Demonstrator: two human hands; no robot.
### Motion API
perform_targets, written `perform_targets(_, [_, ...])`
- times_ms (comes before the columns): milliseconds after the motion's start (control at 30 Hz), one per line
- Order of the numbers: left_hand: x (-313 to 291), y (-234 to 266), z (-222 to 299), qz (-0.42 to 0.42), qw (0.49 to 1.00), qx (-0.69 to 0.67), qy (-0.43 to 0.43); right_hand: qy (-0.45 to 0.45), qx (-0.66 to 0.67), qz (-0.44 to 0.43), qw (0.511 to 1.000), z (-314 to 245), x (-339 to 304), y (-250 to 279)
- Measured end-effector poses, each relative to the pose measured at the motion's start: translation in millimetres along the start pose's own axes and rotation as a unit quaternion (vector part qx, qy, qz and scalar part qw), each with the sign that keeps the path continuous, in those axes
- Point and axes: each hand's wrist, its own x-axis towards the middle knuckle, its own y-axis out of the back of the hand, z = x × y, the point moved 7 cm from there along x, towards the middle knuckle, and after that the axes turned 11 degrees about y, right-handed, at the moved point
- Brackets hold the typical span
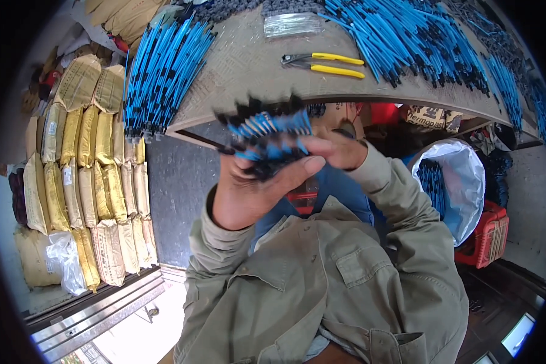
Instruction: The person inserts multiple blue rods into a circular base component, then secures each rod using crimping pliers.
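In front of my chest, just below the table's near edge, both hands are at a bundle of thin blue rods with black ends point(270, 128). The bundle is smeared by motion, its black tips pointing up and away. My left hand point(248, 188) wraps round it from the left and below, thumb laid across the near side. At the right side of the bundle is my right hand point(344, 148), fingers curled in against it and partly hidden. Beyond them on the table lie pliers with yellow handles point(336, 65), touched by neither hand.
On the table point(242, 67) lie a pile of blue rods point(167, 73) at left, a larger pile point(412, 45) at right and a clear packet point(292, 25). Stacked sacks point(94, 182) stand left. A white-lined bin point(467, 194) and a red crate point(488, 239) stand right.
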Motion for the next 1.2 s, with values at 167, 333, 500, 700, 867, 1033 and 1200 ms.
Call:
perform_targets(167, [8, 0, 20, -0.019, 0.999, -0.031, 0.025, -0.057, 0.501, 0.075, 0.860, 15, -47, -46])
perform_targets(333, [14, 5, 21, 0.006, 0.993, -0.094, 0.077, -0.185, 0.441, 0.090, 0.874, 40, -83, -86])
perform_targets(500, [20, 5, 29, 0.033, 0.993, -0.036, 0.107, -0.194, 0.422, 0.047, 0.884, 70, -107, -126])
perform_targets(700, [7, 11, 45, 0.008, 1.000, 0.021, 0.022, -0.211, 0.321, -0.186, 0.904, 22, -79, -93])
perform_targets(867, [-10, 13, 32, -0.306, 0.945, 0.010, -0.113, 0.046, 0.263, 0.006, 0.964, -4, -23, -50])
perform_targets(1033, [11, -2, -31, -0.283, 0.957, -0.003, -0.061, -0.018, 0.377, 0.111, 0.919, 36, -4, -19])
perform_targets(1200, [6, 43, -60, -0.235, 0.972, -0.001, -0.023, -0.120, 0.372, 0.194, 0.900, 93, 21, 28])
